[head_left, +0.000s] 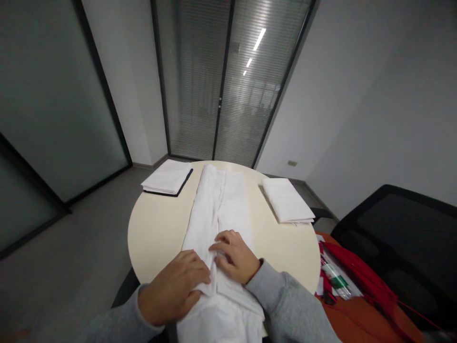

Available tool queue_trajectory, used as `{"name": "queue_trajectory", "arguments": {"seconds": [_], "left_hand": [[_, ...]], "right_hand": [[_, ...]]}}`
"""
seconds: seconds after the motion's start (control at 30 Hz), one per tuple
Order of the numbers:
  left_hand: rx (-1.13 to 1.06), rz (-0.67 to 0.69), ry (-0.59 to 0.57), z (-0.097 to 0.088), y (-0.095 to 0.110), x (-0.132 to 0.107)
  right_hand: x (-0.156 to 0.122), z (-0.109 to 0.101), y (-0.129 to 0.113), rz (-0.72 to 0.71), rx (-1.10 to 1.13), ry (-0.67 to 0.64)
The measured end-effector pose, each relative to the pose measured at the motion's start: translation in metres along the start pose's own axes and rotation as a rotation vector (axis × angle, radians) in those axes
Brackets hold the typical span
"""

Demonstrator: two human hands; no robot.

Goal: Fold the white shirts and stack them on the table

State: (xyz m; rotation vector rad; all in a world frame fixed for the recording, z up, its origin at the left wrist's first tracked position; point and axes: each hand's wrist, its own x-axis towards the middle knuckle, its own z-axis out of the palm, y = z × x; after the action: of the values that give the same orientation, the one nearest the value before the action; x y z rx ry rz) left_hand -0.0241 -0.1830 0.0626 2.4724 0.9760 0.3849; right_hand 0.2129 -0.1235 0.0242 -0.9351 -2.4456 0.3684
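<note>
A long white cloth (221, 209) lies lengthwise down the middle of a round cream table (157, 228), folded into a narrow strip, its near end hanging over the table's front edge. My left hand (174, 288) rests on the cloth's near left part, fingers curled round a fold of the fabric. My right hand (233, 255) lies on the cloth just beside it, fingers bent and pressing the fabric down. Both arms wear grey sleeves.
A folded white cloth on a dark board (167, 178) sits at the table's far left. Another folded white cloth (287, 200) lies at the far right. A black chair (400, 228) and a red bag with packets (342, 281) stand to the right. Glass doors with blinds are behind.
</note>
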Motion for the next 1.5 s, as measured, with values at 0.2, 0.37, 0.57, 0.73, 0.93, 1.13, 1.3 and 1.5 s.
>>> {"name": "queue_trajectory", "arguments": {"seconds": [0.2, 0.37, 0.57, 0.73, 0.93, 1.13, 1.3, 1.5], "left_hand": [[-0.076, -0.017, -0.006, -0.070, -0.038, 0.052], [0.219, -0.438, 0.365, -0.114, -0.111, 0.182], [0.383, -0.661, 0.265, -0.093, -0.163, 0.291], [0.354, -0.733, 0.212, -0.078, -0.195, 0.314], [0.339, -0.724, 0.238, -0.080, -0.212, 0.330], [0.420, -0.531, 0.399, -0.065, -0.194, 0.350], [0.477, -0.357, 0.446, -0.043, -0.182, 0.359], [0.494, -0.268, 0.475, -0.036, -0.178, 0.372]], "right_hand": [[0.000, -0.001, -0.002, -0.015, -0.059, -0.080], [0.002, 0.002, -0.001, -0.001, -0.042, -0.060], [0.003, 0.003, 0.001, 0.035, -0.032, -0.062], [0.003, 0.000, 0.003, 0.062, -0.001, -0.071], [0.005, -0.003, 0.004, 0.088, 0.026, -0.085], [0.005, 0.000, 0.006, 0.076, 0.018, -0.082], [0.005, 0.008, 0.016, 0.029, -0.044, -0.111], [0.008, 0.010, 0.020, 0.027, -0.083, -0.140]]}}
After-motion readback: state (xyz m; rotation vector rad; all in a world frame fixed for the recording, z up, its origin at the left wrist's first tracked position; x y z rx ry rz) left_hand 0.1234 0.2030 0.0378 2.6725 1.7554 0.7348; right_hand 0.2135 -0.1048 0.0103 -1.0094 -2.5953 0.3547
